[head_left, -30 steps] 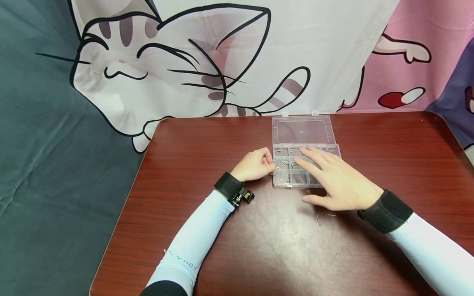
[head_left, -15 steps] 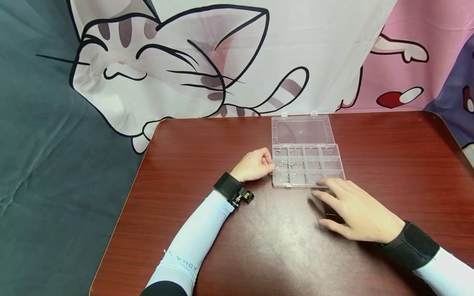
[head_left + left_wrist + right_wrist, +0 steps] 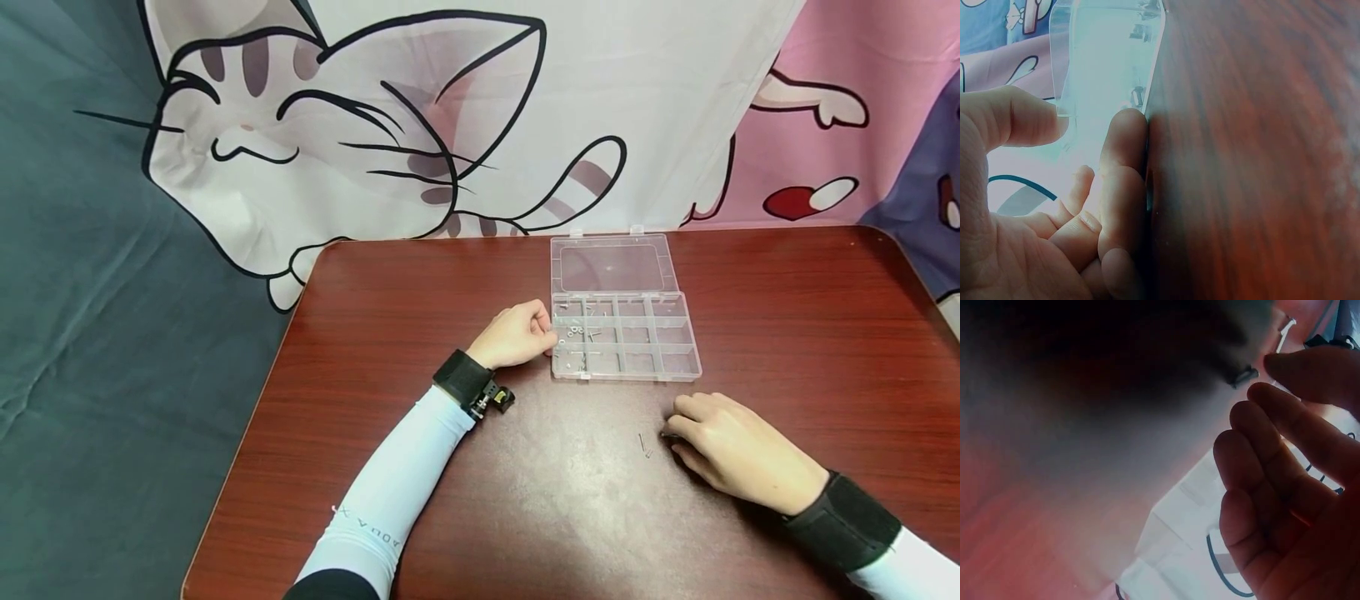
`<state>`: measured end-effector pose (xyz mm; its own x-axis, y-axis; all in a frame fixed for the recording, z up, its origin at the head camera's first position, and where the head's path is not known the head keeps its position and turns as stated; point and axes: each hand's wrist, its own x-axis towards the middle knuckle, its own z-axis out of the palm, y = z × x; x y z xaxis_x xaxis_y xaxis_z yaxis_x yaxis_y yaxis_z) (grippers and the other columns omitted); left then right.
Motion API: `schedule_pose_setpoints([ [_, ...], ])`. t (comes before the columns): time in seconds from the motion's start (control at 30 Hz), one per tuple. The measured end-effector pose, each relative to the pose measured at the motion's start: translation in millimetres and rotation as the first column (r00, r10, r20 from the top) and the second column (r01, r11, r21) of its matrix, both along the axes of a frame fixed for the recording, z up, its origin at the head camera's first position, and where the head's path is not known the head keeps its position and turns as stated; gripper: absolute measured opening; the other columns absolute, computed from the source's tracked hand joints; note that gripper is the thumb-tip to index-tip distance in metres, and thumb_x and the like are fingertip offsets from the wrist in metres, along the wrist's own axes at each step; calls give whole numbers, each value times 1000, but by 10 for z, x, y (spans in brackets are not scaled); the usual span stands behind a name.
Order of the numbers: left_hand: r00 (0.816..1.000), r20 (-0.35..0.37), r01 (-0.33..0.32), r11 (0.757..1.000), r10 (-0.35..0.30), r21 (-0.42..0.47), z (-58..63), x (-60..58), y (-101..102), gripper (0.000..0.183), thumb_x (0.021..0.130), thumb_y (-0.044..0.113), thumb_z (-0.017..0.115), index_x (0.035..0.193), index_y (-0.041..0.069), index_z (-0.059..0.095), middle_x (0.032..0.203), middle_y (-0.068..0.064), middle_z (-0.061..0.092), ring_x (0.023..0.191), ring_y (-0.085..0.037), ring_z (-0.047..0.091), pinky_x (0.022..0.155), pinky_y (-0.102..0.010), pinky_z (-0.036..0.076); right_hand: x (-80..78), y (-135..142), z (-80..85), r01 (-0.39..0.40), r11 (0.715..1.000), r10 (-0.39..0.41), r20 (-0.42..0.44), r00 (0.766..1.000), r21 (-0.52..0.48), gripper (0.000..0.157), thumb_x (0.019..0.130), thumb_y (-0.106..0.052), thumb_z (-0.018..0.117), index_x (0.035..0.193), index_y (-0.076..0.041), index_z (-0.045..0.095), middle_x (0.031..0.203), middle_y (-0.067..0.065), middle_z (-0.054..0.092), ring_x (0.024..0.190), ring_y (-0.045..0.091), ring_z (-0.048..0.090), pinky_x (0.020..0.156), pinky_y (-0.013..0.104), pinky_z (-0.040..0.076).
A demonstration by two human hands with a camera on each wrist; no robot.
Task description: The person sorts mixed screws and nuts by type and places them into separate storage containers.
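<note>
A clear plastic compartment box point(image 3: 636, 333) lies with its lid point(image 3: 615, 263) folded back. Small metal screws and nuts point(image 3: 575, 331) sit in its left compartments. My left hand point(image 3: 517, 333) holds the box's left edge; in the left wrist view the thumb point(image 3: 1035, 122) is at the rim and the index finger point(image 3: 1124, 144) along the side wall. In front of the box, my right hand point(image 3: 738, 450) is low over the table, its thumb and index fingertips pinching a small dark-looking screw point(image 3: 1244, 377). Another thin screw point(image 3: 642, 443) lies just left of those fingers.
The reddish-brown wooden table point(image 3: 495, 517) reaches back to a cartoon-print curtain point(image 3: 480, 117). A small wrist camera point(image 3: 498, 397) sits on the left wristband, above the table.
My right hand has moved from over the box down and toward the person, its spread fingers closing together at one of the two loose screws. The left hand has stayed at the box.
</note>
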<state>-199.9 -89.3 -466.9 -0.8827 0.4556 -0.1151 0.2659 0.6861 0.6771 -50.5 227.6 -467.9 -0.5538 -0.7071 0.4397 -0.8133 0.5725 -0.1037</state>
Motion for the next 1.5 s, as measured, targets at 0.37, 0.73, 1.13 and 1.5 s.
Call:
schedule_pose_setpoints([
  [0.37,1000,7,8,1000,-8,10,-19,-8,-2,13,90,29,67,90,18,59,76,9,71,68,-10,65,63,-25,45,-1,-68,-62,35,999,-34,37,999,-26,23,69,-5,76,77,-18,59,73,-10,42,61,9,45,56,29,41],
  [0.73,1000,5,10,1000,-10,4,-32,-16,-12,14,90,30,66,90,19,59,76,9,71,68,-10,65,64,-26,46,-101,-156,-65,62,998,-62,109,992,9,33,59,-5,73,67,-24,48,64,-17,37,58,-4,32,52,20,31],
  [1.13,1000,2,11,1000,-11,2,-27,-21,-3,14,90,30,67,91,18,59,77,7,70,69,-10,64,65,-25,47,-284,-235,44,32,998,-40,153,987,58,35,58,-6,73,64,-25,44,61,-18,35,56,-2,32,51,21,30],
  [1.5,1000,1,10,1000,-10,-1,-20,-15,-1,14,90,29,67,91,19,58,76,8,71,69,-9,65,65,-26,46,-578,-376,247,30,998,-38,147,988,52,31,62,-3,72,66,-21,48,61,-15,37,57,0,35,54,22,33],
])
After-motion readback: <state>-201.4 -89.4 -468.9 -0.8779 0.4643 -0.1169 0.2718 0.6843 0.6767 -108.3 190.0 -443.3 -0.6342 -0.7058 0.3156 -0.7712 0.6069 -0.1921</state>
